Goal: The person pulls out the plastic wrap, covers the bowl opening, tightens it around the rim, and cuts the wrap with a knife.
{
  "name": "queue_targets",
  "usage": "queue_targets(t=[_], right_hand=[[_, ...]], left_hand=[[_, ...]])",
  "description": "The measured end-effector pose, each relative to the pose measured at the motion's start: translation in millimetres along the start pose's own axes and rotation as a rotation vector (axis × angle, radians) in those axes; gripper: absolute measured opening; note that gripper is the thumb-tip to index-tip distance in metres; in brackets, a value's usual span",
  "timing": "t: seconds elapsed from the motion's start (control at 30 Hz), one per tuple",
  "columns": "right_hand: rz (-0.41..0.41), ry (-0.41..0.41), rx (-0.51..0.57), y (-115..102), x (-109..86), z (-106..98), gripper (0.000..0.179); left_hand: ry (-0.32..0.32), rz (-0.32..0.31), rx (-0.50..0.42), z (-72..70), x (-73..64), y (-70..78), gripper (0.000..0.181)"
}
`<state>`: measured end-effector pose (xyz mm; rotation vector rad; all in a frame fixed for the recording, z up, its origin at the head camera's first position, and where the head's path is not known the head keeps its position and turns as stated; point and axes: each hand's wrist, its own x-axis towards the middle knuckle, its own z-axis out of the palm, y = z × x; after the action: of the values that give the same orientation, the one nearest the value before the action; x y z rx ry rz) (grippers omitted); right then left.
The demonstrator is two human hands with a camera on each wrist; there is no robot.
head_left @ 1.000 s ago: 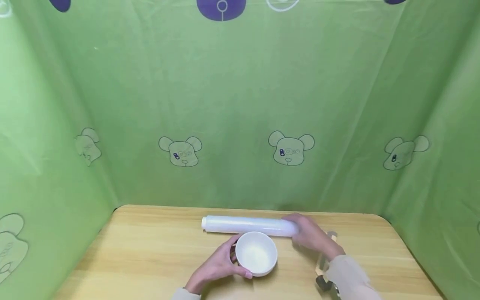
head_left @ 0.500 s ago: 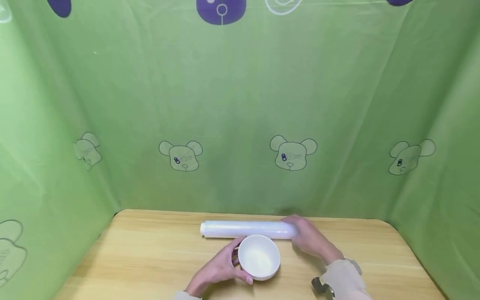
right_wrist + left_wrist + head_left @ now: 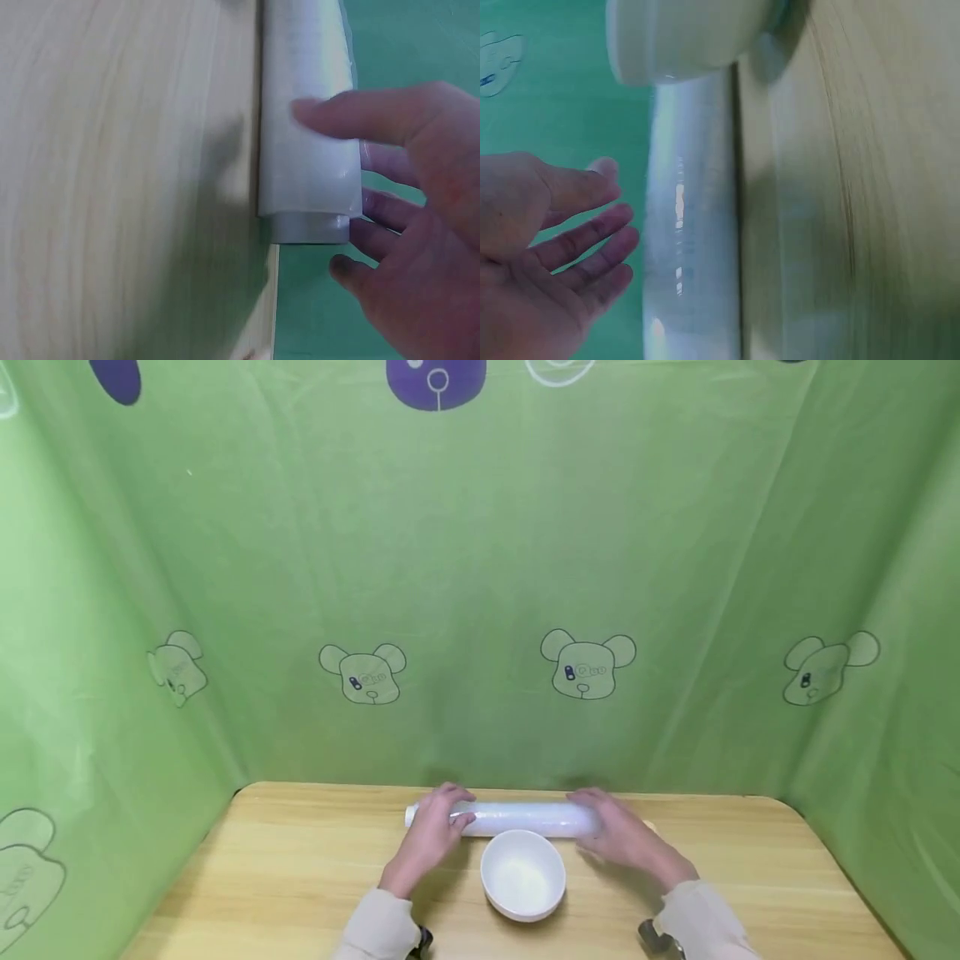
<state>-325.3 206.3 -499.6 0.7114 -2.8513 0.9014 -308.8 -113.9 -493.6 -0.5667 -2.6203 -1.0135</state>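
Note:
A roll of cling film point(image 3: 525, 818) lies crosswise near the table's back edge in the head view. Just in front of it stands a white bowl point(image 3: 523, 877), upright, with nothing seen inside. My left hand point(image 3: 433, 828) is over the roll's left end; in the left wrist view its fingers point(image 3: 592, 262) are loosely bent and stand a little apart from the film. At the right end, my right hand point(image 3: 621, 833) holds the roll, thumb point(image 3: 352, 116) across the near side and fingers partly hidden behind it.
The wooden table point(image 3: 300, 885) has rounded back corners. A green curtain point(image 3: 465, 727) printed with bear heads hangs behind it and along both sides, close to the roll. Dark wrist-worn gear point(image 3: 654, 935) shows by the right sleeve.
My left hand has let go of the bowl and moved up and left to the roll's left end. The bowl stands almost where it was; my right hand stays at the roll's right end.

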Motion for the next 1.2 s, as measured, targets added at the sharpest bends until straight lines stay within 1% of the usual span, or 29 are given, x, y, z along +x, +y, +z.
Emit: queue_targets(t=[0.03, 0.1, 0.3, 0.4, 0.47, 0.57, 0.7, 0.87, 1.0, 1.2], right_hand=[[-0.007, 0.006, -0.013, -1, -0.2, 1, 0.065], [-0.029, 0.026, -0.022, -4, 0.9, 2, 0.06], [-0.126, 0.092, 0.014, -22, 18.9, 11, 0.045], [-0.176, 0.107, 0.021, -31, 31.2, 17, 0.037], [-0.19, 0.107, 0.013, -36, 38.5, 21, 0.032], [-0.175, 0.106, -0.017, -38, 45.9, 25, 0.027], [-0.134, 0.117, -0.056, -38, 47.8, 29, 0.019], [-0.123, 0.128, -0.07, -41, 49.7, 29, 0.01], [-0.103, 0.127, -0.079, -47, 52.5, 29, 0.01], [-0.093, 0.121, -0.098, -51, 54.0, 33, 0.01]], left_hand=[[-0.018, -0.002, 0.016, 2.4, 2.4, -0.1, 0.025], [-0.033, -0.004, 0.031, 5.9, 5.8, 0.1, 0.023], [-0.01, -0.001, 0.063, 6.3, 8.4, -3.4, 0.02], [-0.003, -0.004, 0.074, 4.6, 9.3, -4.0, 0.019], [-0.005, -0.012, 0.077, 4.4, 10.1, -3.4, 0.019], [-0.023, -0.032, 0.075, 6.0, 11.2, -0.6, 0.019], [-0.045, -0.039, 0.074, 9.8, 11.5, 4.1, 0.018], [-0.029, -0.033, 0.091, 10.3, 13.4, 6.8, 0.019], [-0.021, -0.033, 0.108, 8.8, 14.3, 6.7, 0.019], [-0.027, -0.045, 0.115, 8.5, 12.7, 5.9, 0.019]])
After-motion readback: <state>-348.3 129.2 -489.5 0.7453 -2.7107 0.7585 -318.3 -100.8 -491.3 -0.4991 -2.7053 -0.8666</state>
